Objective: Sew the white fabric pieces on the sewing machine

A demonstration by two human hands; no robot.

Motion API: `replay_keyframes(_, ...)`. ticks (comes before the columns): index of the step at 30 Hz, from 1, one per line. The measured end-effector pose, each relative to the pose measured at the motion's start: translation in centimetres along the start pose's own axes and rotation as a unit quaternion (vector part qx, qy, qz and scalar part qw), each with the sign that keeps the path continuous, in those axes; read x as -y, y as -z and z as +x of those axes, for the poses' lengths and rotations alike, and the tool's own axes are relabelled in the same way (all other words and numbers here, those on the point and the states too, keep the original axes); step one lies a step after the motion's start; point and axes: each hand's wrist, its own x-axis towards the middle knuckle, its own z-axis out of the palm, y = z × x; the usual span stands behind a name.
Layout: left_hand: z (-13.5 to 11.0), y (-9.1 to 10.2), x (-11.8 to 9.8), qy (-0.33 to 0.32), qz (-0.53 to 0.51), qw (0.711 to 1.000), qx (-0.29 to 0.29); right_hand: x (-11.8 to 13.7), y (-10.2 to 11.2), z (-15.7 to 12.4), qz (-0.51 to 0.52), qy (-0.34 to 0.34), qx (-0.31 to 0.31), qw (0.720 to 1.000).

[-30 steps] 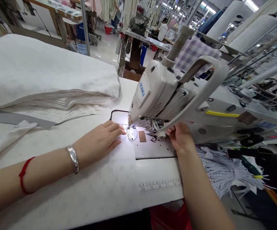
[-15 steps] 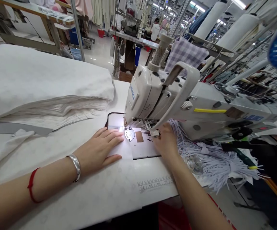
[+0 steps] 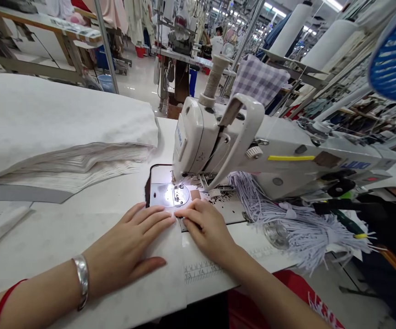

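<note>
My left hand lies flat with its fingers stretched out on a white fabric piece in front of the sewing machine. Beside its fingertips my right hand is closed in a pinch at the fabric's right edge, over the near part of the machine's bed. What the pinch holds is hidden by the fingers. The lit needle plate and presser foot are just beyond both hands, and the fabric's front edge stops short of them.
A thick stack of white fabric fills the left of the table. To the right lie a bundle of thin white strips and a clear round dish. A printed ruler runs along the near edge. Thread cones stand behind the machine.
My right hand has come left and nearer, from beside the machine head to the fabric's edge. My left hand and the fabric have drawn back from the needle, baring the needle plate.
</note>
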Motion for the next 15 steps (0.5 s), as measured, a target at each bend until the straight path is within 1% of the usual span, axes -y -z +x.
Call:
replay_keyframes(2,0.1,0.0,0.0,-0.001,0.006,1.0,-0.001,0.0,-0.1,0.0,-0.035,0.012,0.01,0.999)
replay_keyframes(4,0.1,-0.1,0.0,-0.002,0.01,1.0,0.001,0.0,-0.3,0.0,-0.087,0.027,0.008,0.996)
replay_keyframes(7,0.1,-0.1,0.2,-0.001,0.016,1.0,0.007,0.3,-0.6,-0.2,-0.177,0.055,-0.012,0.983)
replay_keyframes(9,0.3,0.0,0.4,-0.002,0.021,1.0,0.008,0.4,-0.8,-0.3,-0.219,0.062,-0.026,0.973)
replay_keyframes(12,0.9,0.0,1.1,-0.008,0.023,1.0,0.005,0.5,-1.0,-0.2,-0.231,0.052,-0.039,0.971)
replay_keyframes(15,1.6,-0.1,1.7,-0.011,0.019,1.0,0.0,0.3,-0.9,0.0,-0.206,0.034,-0.039,0.977)
